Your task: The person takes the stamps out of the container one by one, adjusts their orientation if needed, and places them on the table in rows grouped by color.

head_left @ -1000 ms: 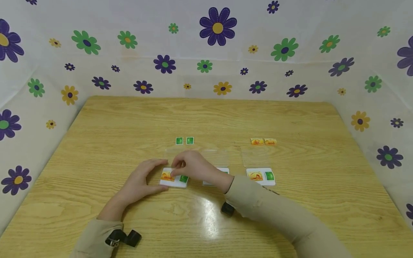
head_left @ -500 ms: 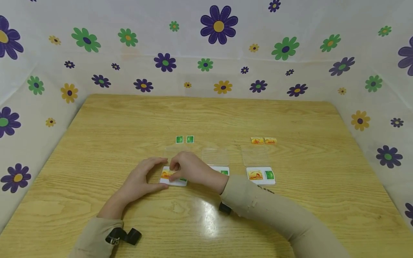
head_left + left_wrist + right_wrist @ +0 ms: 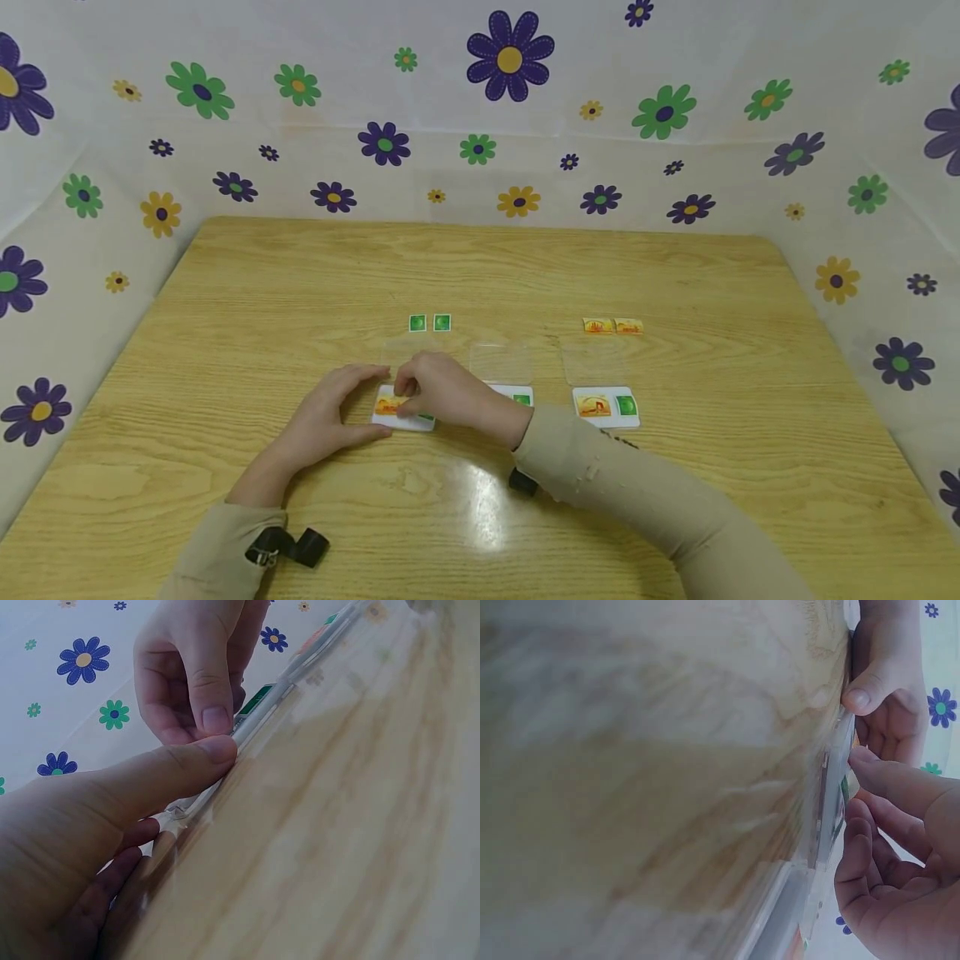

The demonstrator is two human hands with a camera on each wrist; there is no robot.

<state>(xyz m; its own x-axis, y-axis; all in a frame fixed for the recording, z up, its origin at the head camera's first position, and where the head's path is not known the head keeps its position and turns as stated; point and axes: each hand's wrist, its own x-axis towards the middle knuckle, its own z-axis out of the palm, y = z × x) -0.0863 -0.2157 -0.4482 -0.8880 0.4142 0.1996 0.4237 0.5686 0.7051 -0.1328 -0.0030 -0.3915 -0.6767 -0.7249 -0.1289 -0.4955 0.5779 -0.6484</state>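
Three small flat cases with white insides lie in a row. My left hand holds the leftmost white case at its left end, thumb at the near edge and fingers at the far edge. Over that case, my right hand pinches at an orange stamp-like piece with thumb and forefinger. A green piece beside it is mostly hidden by the right hand. In the left wrist view the left thumb lies on the case's edge. The right wrist view has the right thumb right at the stamp.
The middle case is partly behind the right wrist. The right case bears an orange and a green piece. Clear lids extend behind the cases. Farther back lie two green pieces and two orange pieces.
The right hand has shifted slightly left and lower over the leftmost case, covering more of its green piece. The left hand has kept its hold.
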